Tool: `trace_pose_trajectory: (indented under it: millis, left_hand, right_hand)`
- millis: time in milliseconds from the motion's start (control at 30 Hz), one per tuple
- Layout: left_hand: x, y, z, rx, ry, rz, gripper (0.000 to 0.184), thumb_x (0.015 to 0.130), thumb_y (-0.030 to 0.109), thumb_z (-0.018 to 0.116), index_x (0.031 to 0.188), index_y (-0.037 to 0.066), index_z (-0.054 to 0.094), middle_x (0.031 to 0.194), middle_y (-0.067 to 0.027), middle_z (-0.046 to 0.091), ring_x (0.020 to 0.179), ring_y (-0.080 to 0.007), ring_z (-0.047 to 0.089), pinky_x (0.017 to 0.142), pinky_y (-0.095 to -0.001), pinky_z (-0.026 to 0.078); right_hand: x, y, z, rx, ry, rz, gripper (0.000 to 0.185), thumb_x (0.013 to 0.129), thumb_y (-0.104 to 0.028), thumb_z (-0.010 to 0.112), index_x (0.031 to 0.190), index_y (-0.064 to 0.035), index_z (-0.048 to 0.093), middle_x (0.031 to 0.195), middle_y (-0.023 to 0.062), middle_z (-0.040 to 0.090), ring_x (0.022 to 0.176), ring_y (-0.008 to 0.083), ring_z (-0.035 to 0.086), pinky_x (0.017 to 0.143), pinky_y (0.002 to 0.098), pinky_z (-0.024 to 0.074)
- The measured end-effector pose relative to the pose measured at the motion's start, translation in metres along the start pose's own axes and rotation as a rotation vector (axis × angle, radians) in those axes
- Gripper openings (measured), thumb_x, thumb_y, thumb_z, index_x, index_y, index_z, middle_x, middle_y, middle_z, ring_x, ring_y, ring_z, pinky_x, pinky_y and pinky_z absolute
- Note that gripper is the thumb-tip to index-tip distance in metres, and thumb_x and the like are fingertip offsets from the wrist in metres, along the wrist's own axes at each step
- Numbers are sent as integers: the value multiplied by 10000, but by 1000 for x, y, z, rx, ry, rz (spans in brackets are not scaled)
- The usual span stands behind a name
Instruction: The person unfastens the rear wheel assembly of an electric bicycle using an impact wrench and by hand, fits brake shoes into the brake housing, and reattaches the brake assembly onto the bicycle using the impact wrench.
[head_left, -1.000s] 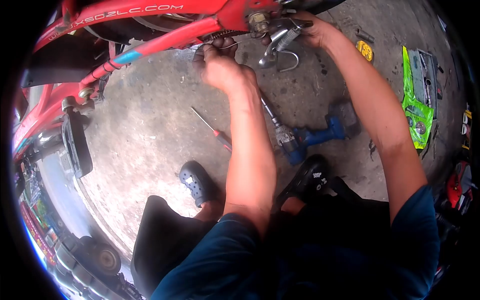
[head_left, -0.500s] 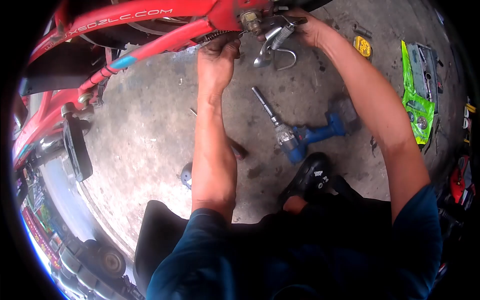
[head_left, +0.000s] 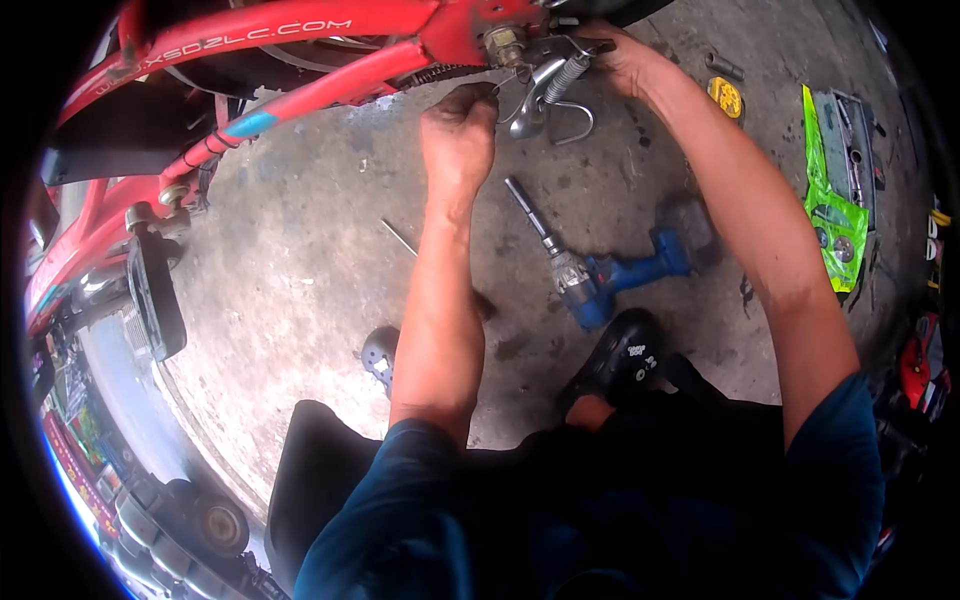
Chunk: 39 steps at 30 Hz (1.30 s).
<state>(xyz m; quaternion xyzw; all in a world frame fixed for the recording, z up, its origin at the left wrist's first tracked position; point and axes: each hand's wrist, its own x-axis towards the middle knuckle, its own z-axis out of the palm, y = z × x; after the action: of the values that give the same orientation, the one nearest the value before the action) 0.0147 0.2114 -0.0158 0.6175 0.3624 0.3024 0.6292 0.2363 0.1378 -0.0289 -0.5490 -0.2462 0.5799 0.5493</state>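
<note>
My left hand (head_left: 460,125) is closed, its blackened fingers pinched together below the red frame tube (head_left: 300,97). A thin wire-like line runs near its fingertips, but I cannot make out what they hold. At the upper right, my right hand (head_left: 625,62) has its fingers curled at a dark metal bracket, partly hidden behind it. Between the hands hang a chrome lever (head_left: 535,105) and a coil spring (head_left: 567,78), with a bent metal rod (head_left: 580,128) beneath. A large axle nut (head_left: 503,45) sits on the frame just left of them.
A blue cordless impact wrench (head_left: 590,285) with a long socket lies on the concrete. Further right are a loose socket (head_left: 724,67), a yellow object (head_left: 725,97), a green packet (head_left: 842,240) and a tool tray (head_left: 850,140). A black pedal (head_left: 157,295) juts out at left.
My left hand has moved down and right, away from the frame tube. A thin rod on the floor shows more beside my forearm. My right hand has hardly moved.
</note>
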Motion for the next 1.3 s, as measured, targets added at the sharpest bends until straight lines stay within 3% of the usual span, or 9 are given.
trace_pose_trajectory:
  millis: [133, 200, 333, 467, 633, 733, 867, 1033, 1300]
  left_hand:
    - [-1, 17, 0, 146, 3, 169, 216, 828, 100, 565, 946, -42, 676, 698, -47, 622, 595, -91, 503, 560, -272, 432]
    - [-4, 47, 1, 185, -97, 16, 212, 830, 101, 562, 950, -37, 669, 718, -62, 625, 646, -99, 515, 620, -272, 447]
    - [0, 9, 8, -185, -81, -139, 181, 838, 124, 632, 926, -29, 669, 749, 2, 602, 679, -77, 493, 606, -250, 410]
    - [7, -1, 12, -416, -165, -229, 161, 886, 173, 643, 950, 30, 677, 680, 45, 543, 584, -52, 420, 527, -237, 338]
    - [8, 8, 9, -486, -346, -217, 384, 897, 182, 627, 1233, 14, 550, 1047, -7, 616, 848, -78, 530, 699, -216, 415]
    - [14, 3, 7, -350, -357, -156, 299, 889, 219, 638, 1121, 31, 620, 847, 22, 595, 734, -84, 495, 655, -259, 400]
    - [21, -19, 1, -331, -468, -131, 409, 870, 176, 656, 1249, 59, 555, 1108, -2, 618, 983, -126, 553, 799, -259, 435]
    - [19, -1, 8, -401, -362, -142, 378, 855, 118, 662, 1220, 56, 585, 1129, -13, 631, 1012, -144, 565, 864, -299, 444]
    - [14, 9, 13, -424, -249, -45, 330, 854, 105, 661, 1171, 31, 612, 1069, -29, 655, 962, -121, 572, 825, -292, 453]
  right_hand:
    - [-4, -14, 14, -10, 55, 24, 349, 872, -216, 638, 1177, -50, 595, 1090, 52, 658, 965, 144, 635, 844, 286, 504]
    - [4, -11, 4, 14, 107, 58, 335, 891, -196, 607, 1177, -26, 576, 1093, 52, 649, 968, 150, 635, 836, 285, 512]
    - [21, -76, 112, 414, -330, -264, 540, 898, -271, 576, 1359, -38, 420, 1315, 154, 520, 1137, 255, 573, 969, 360, 490]
    - [-14, -48, 65, 121, -127, -117, 578, 854, -268, 635, 1339, -29, 431, 1262, 139, 562, 1096, 246, 598, 933, 367, 514]
    - [-14, -20, 29, 104, -37, -107, 479, 828, -141, 661, 1264, -26, 500, 1146, 92, 618, 1001, 185, 625, 841, 324, 532]
    - [-19, -18, 32, 128, 13, -191, 418, 817, -117, 667, 1209, -24, 556, 1101, 59, 630, 984, 148, 612, 814, 301, 507]
    - [-11, 1, 7, -9, 97, -203, 415, 799, -154, 679, 1185, -36, 582, 1101, 41, 625, 979, 141, 593, 807, 288, 477]
    - [-33, 3, -10, 96, 161, -154, 370, 813, -180, 665, 1152, -45, 603, 1058, 34, 627, 958, 145, 570, 811, 276, 452]
    - [-62, -15, -9, -762, 283, -394, 238, 822, -99, 611, 1037, 1, 631, 955, 114, 659, 861, 215, 627, 793, 337, 481]
